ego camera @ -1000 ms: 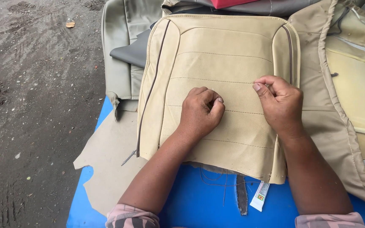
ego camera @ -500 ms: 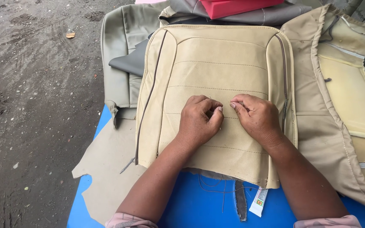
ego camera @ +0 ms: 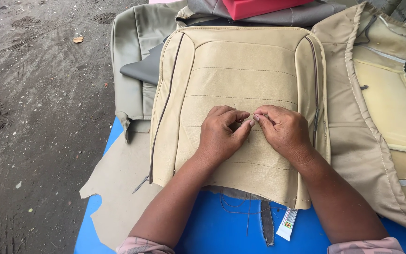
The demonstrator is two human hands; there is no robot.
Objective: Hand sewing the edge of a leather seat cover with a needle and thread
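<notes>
Left hand [ego camera: 219,134] and right hand [ego camera: 283,131] meet, fingertips pinched together on a thin needle [ego camera: 246,131] over the beige seat cover [ego camera: 240,75]; the stitch goes best with the cover kept flat beneath both hands.

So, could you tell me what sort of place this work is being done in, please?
Probably an open-air upholstery workplace. Both hands pinch thread at a seam of a beige seat cover on a blue table; more covers and exposed foam padding lie around, beside muddy, tyre-marked ground.

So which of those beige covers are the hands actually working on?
The flat middle cover with dark piping down its sides. Both hands, left and right, pinch it at a seam. The right-hand cover lies apart, foam showing.
</notes>
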